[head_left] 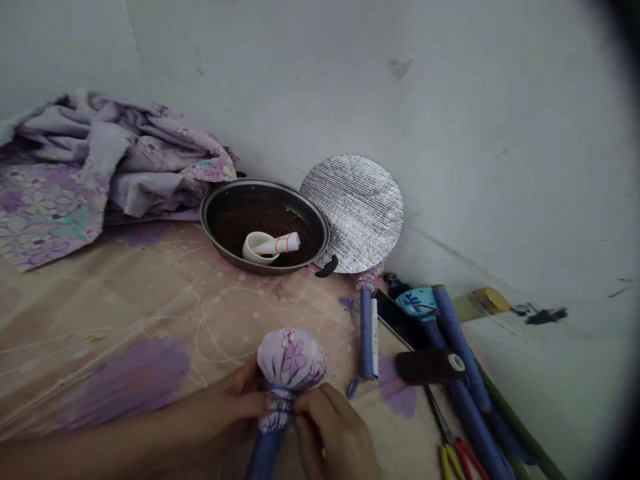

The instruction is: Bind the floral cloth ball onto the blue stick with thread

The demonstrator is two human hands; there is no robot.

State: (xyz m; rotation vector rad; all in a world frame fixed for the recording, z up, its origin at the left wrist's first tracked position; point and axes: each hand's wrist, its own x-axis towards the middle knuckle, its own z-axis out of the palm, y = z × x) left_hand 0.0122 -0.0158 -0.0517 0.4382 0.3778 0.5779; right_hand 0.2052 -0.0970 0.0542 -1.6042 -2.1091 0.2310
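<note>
A stick with a padded round head [291, 360] in lilac flowered cloth stands upright in front of me. Its handle [264, 453] is wrapped in blue, and blue cord [283, 395] winds around the gathered cloth at the neck. My left hand [245, 397] is closed around the neck from the left, thumb on the cord. At the neck's right side, my right hand [337, 430] has its fingers curled in a pinch against the cord; what lies between the fingertips is hidden.
Behind stands a dark pan [265, 267] of dark grains with a white cup [260, 250] inside. Right of it leans a silver disc [355, 213]. A thread spool [425, 367], pliers [453, 447], a phone [400, 320] and blue-wrapped sticks [473, 413] lie right; bunched cloth [150, 153] lies left.
</note>
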